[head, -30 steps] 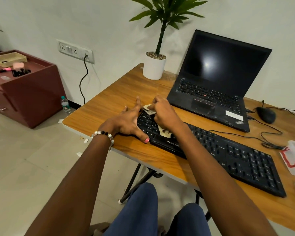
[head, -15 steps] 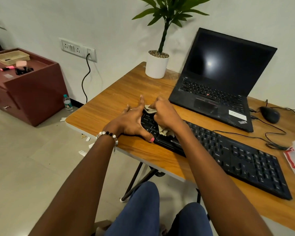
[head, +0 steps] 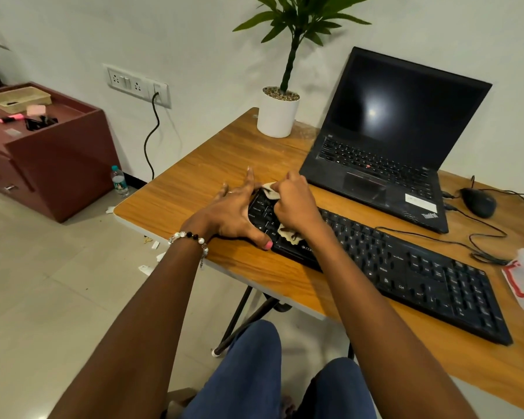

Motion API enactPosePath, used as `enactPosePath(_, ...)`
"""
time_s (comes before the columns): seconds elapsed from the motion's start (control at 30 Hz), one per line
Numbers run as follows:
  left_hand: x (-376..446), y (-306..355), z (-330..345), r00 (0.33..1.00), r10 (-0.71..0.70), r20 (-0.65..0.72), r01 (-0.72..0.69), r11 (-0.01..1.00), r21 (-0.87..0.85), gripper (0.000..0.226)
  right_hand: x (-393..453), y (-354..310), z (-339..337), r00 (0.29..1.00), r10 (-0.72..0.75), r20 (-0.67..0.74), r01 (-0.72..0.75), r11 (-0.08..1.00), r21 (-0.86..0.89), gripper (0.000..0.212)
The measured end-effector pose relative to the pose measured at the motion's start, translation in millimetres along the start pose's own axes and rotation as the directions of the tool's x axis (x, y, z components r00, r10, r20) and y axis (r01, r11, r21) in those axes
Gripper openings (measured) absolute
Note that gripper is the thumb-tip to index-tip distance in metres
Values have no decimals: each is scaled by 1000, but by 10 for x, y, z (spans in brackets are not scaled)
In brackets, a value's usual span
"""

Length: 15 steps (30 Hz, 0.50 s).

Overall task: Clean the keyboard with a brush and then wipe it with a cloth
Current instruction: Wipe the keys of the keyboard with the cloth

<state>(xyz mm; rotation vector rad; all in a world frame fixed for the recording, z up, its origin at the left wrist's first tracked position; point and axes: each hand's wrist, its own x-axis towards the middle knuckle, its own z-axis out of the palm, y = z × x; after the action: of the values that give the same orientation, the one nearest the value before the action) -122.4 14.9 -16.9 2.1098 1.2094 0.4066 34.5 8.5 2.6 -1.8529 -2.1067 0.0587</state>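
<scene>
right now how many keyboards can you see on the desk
2: the black standalone keyboard along the desk's front edge, under both hands, and the open laptop's built-in keyboard behind it.

Beaded bracelet [head: 191, 238], blue trousers [head: 248, 373]

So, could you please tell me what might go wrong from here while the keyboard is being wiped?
1. The keyboard sits near the table's front edge; only the left hand steadies its end, so hard wiping might shift it.
2. The right hand grips the cloth bunched up, so it may snag keys.
3. A thin cable loops just behind the keyboard; a long stroke could catch it.
</scene>
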Motion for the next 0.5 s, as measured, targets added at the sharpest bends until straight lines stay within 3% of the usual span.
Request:
enactPosePath(0.2,21,-26,13,1000,22,16,-22,1000,3,155,-104,150,-173,937,-293,193,278,955,99,31)
enactPosePath(0.27,15,-17,4,1000,26,10,-26,1000,15,156,-67,240,-241,918,-334,213,341,940,3,37)
enactPosePath(0.37,29,-35,3,1000,22,15,-22,1000,6,155,-61,257,-253,961,-230,154,243,968,-65,29)
enactPosePath(0.5,-15,34,14,1000,0,-23,0,1000,14,146,-102,25,-109,994,-96,51,102,985,-136,34)
